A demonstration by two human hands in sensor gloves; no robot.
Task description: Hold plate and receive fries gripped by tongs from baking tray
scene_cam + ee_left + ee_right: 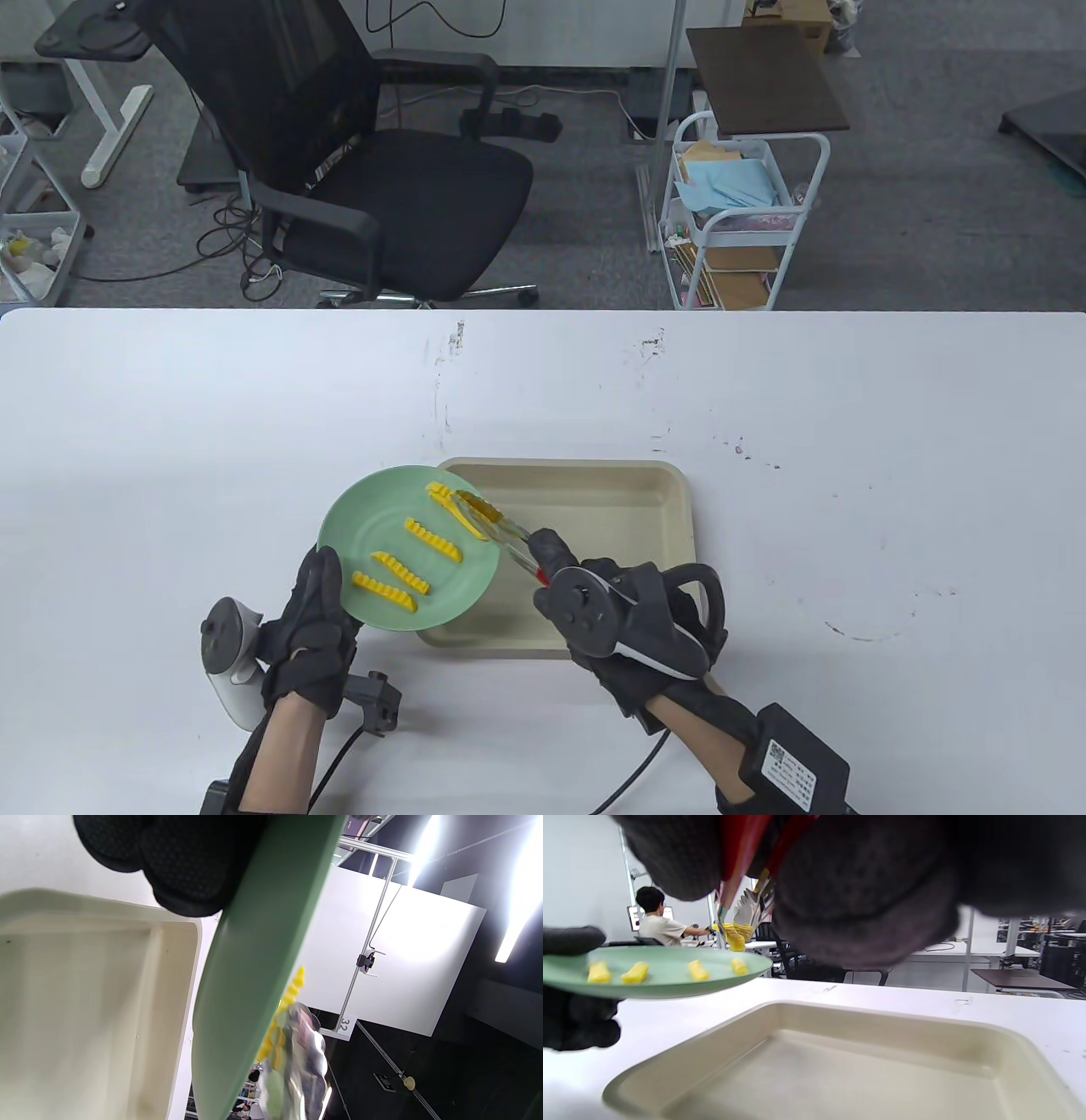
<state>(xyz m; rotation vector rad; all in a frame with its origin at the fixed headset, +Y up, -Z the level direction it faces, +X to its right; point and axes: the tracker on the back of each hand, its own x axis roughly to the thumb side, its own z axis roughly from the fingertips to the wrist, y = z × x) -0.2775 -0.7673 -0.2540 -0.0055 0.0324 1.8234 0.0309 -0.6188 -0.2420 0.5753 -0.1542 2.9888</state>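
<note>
My left hand (310, 632) grips the near rim of a light green plate (365, 531) and holds it lifted over the left end of a beige baking tray (594, 501). Several yellow crinkle fries (433, 539) lie on the plate. My right hand (624, 628) grips red-handled metal tongs (509, 539), whose tips hold a yellow fry (484, 509) just above the plate's far right rim. In the right wrist view the plate (666, 978) hangs above the tray (840, 1065) and the tongs' fry (734, 938) is above it. In the left wrist view the plate's underside (254, 976) fills the middle.
The tray holds no fries that I can see. The white table (848, 475) spreads out on all sides. A black office chair (365, 170) and a white cart (738, 212) stand beyond the far edge.
</note>
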